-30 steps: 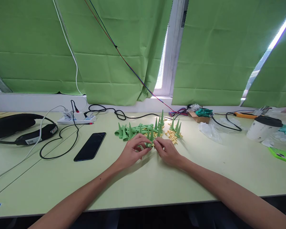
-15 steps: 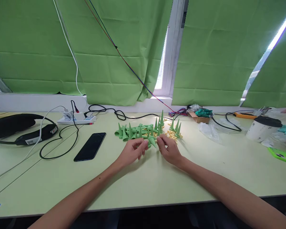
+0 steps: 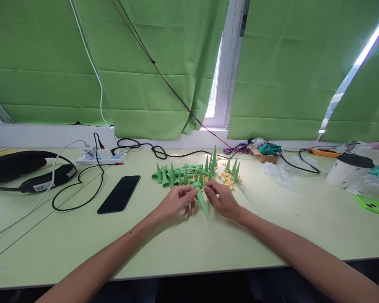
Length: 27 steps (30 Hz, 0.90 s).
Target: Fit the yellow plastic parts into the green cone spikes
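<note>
My left hand (image 3: pixel 176 201) is closed on a green cone-shaped spike (image 3: pixel 202 204), thumb and fingers at its wide end. The spike's tip slants down toward me. Close beside it, my right hand (image 3: pixel 223 200) is pinched; whatever its fingertips hold is too small to make out. Just behind both hands lie several green cones (image 3: pixel 189 170), some standing point up and others on their sides. Small pale yellow pieces (image 3: pixel 228 182) are scattered among them, and more green cones (image 3: pixel 236 171) stand behind my right hand.
A black phone (image 3: pixel 120 194), a headset (image 3: pixel 31 172) and a power strip (image 3: pixel 113 158) lie to the left. On the right are a plastic bag (image 3: pixel 278 173), a small box (image 3: pixel 265 156), a lidded cup (image 3: pixel 347 170) and a green phone case (image 3: pixel 374 206). Black cables (image 3: pixel 159 151) run along the back.
The green spike in my left hand has turned, so its point now reaches further down toward me. My right hand has shifted slightly left.
</note>
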Each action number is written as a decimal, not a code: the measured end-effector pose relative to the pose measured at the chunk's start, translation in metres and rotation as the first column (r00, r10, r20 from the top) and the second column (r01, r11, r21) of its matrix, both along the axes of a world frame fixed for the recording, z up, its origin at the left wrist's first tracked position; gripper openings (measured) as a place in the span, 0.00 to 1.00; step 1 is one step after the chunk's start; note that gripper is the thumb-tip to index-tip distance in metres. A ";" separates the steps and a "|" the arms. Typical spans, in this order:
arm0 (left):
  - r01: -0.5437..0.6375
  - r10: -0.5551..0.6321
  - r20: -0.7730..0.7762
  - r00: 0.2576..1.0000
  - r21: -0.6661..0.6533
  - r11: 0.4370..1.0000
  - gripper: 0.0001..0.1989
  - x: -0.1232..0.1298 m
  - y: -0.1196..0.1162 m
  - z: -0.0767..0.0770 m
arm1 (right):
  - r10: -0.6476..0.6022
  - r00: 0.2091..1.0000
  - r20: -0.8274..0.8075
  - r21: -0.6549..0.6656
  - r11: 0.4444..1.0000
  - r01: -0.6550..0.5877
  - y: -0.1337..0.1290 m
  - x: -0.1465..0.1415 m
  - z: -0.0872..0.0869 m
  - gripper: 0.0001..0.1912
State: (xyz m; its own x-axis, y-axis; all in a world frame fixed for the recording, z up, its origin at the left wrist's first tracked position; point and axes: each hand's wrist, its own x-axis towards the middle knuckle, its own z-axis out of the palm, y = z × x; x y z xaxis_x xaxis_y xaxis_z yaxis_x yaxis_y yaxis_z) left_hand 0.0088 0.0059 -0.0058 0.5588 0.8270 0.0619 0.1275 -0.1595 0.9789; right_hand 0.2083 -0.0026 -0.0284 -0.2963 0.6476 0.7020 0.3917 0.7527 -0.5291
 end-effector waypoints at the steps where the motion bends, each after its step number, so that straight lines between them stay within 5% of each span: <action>1: -0.004 0.004 0.001 1.000 0.004 1.000 0.24 0.000 0.000 0.000 | -0.002 1.000 0.005 -0.005 1.000 0.002 0.000 0.000 0.000 0.12; 19: -0.151 0.159 -0.028 0.987 0.192 0.970 0.20 0.002 -0.007 0.001 | -0.010 0.998 0.055 -0.029 1.000 0.011 0.002 0.000 -0.003 0.15; 27: -0.138 0.160 -0.018 0.987 0.407 0.903 0.13 0.002 -0.009 0.003 | -0.018 0.997 0.070 -0.010 1.000 0.018 0.001 -0.001 -0.002 0.16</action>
